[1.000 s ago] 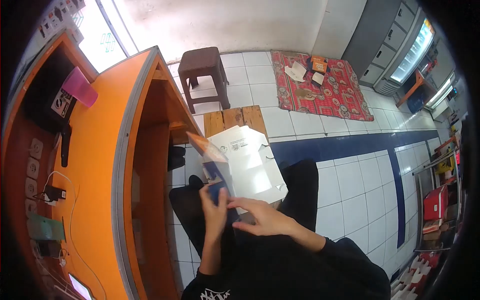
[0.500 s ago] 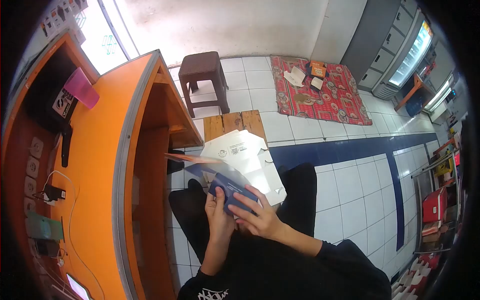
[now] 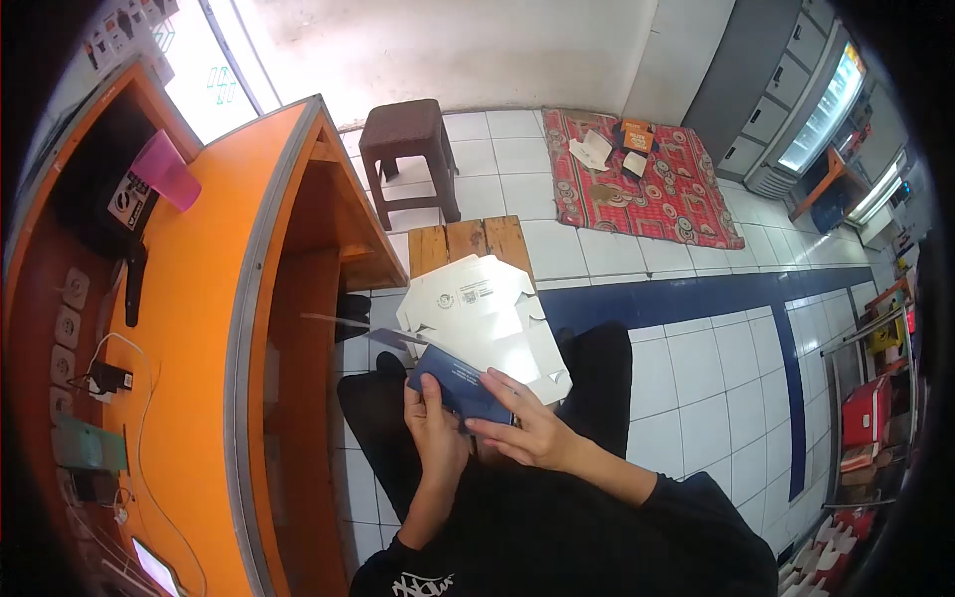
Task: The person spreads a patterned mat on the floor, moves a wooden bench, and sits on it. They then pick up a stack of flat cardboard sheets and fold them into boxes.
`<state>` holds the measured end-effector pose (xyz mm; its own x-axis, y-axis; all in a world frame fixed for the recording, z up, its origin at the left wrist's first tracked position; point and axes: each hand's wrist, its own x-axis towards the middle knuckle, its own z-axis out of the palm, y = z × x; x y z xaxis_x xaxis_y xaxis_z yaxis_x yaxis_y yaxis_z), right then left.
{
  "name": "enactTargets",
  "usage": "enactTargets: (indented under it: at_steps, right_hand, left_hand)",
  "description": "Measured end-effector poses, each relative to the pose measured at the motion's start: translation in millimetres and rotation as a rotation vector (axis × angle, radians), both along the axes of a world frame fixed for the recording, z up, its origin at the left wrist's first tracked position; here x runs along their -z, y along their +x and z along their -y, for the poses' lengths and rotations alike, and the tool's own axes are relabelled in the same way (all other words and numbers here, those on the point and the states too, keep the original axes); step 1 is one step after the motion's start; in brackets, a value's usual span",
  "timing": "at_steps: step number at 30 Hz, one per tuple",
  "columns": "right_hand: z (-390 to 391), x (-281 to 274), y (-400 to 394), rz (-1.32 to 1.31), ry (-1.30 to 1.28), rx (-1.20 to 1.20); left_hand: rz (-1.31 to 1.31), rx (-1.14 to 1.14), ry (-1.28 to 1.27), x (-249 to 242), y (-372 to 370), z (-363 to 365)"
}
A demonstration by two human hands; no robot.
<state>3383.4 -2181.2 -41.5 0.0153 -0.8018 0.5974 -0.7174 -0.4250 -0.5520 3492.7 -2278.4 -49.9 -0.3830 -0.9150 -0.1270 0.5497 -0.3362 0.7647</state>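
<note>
A dark blue cardboard box with small white print is between my two hands above my lap. A long loose flap sticks out from its upper left end. Gripping its left side, my left hand has the thumb on the front face. My right hand holds the right end, the fingers lying across the blue panel and its lower edge. Just beyond lies a flat white cardboard sheet, unfolded, with cut edges and a small printed code. It rests on a wooden bench.
At the left stands an orange counter with a pink cup, a charger and cables. A brown stool is beyond the bench. Cardboard pieces lie on a red rug. Shelving is at the right.
The box's loose flap, earlier fanned out with orange showing, now appears thin and edge-on. The blue panel lies flatter, and my right fingers have shifted a little to the right.
</note>
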Motion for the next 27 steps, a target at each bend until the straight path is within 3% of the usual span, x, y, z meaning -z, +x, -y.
enactTargets:
  at_steps: [6, 7, 9, 11, 12, 14, 16, 18, 20, 22, 24, 26, 27]
  right_hand:
    - [7.8, 3.6, 6.4, 0.045, -0.041, 0.24]
    - [8.0, 3.5, 7.4, -0.043, -0.016, 0.237]
    - [5.8, 1.9, 8.5, -0.132, 0.012, 0.235]
    - [3.9, -1.8, 10.1, 0.182, 0.127, 0.125]
    - [2.8, -3.5, 6.9, 0.182, 0.129, 0.121]
    - [-1.5, -7.4, -6.5, 0.53, 0.31, -0.016]
    - [-0.9, 1.1, -19.5, 0.507, 0.288, 0.039]
    - [-0.5, 6.5, -28.7, 0.483, 0.342, 0.108]
    - [0.4, -1.0, -29.5, 0.538, 0.339, 0.117]
    - [-3.7, -5.8, -33.6, 0.439, 0.558, 0.091]
    - [-4.9, -2.4, -36.5, 0.35, 0.596, 0.063]
    - [-3.5, -2.4, -37.6, 0.104, 0.495, -0.088]
    - [-4.5, -7.8, -37.5, 0.062, 0.605, -0.085]
  left_hand:
    - [-0.112, 0.02, 0.146, 4.9, -1.9, -19.7]
    - [-0.11, 0.021, 0.147, 5.9, -2.2, -19.4]
    - [0.083, 0.004, -0.075, 8.4, -4.2, -18.9]
    - [0.178, 0.077, -0.161, 12.0, 6.4, -12.3]
    - [0.275, 0.155, -0.246, 13.1, 12.8, -8.0]
    - [0.287, 0.214, -0.266, 8.6, 23.9, -4.5]
    - [0.404, 0.587, -0.298, 11.3, 38.3, -6.6]
    - [0.399, 0.628, -0.263, 21.5, 47.4, -13.2]
    - [0.404, 0.885, -0.106, 24.6, 53.2, -15.3]
    - [0.329, 0.926, -0.036, 29.9, 54.8, -23.6]
    - [0.257, 1.009, 0.184, 48.7, 59.2, -29.9]
    - [0.269, 1.006, 0.196, 49.8, 58.8, -35.3]
    - [0.273, 1.014, 0.208, 52.6, 59.2, -36.5]
